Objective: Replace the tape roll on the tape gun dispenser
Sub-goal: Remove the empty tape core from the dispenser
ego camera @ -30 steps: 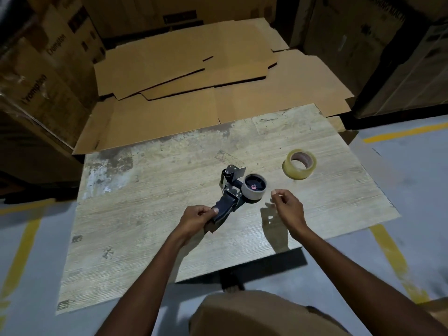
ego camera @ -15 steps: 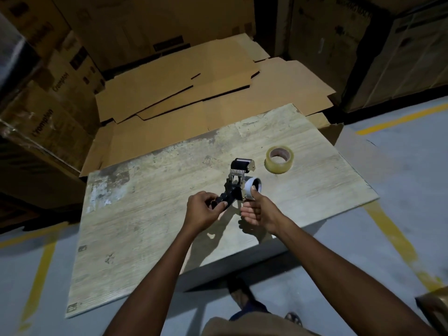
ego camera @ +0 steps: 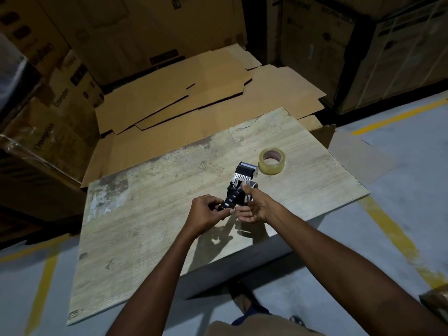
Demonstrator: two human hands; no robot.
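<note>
A black tape gun dispenser [ego camera: 238,187] with a metal serrated blade is lifted above the wooden table [ego camera: 150,214], its head tilted away from me. My left hand [ego camera: 206,213] is closed around its black handle. My right hand [ego camera: 254,206] grips the nearly empty roll mounted on the gun's right side, thumb on top; the roll is mostly hidden by my fingers. A full roll of clear tape [ego camera: 272,161] lies flat on the table just beyond and to the right of the gun.
Flattened cardboard sheets [ego camera: 194,98] lie behind the table. Stacked cartons [ego camera: 48,112] stand at the left and back, more at the right [ego camera: 388,57]. Grey floor with yellow lines [ego camera: 392,229] surrounds the table. My foot [ego camera: 244,299] shows under the near edge.
The gun was lifted off the table and turned upright by my left hand. My right hand moved from beside the gun onto the mounted roll and now wraps it.
</note>
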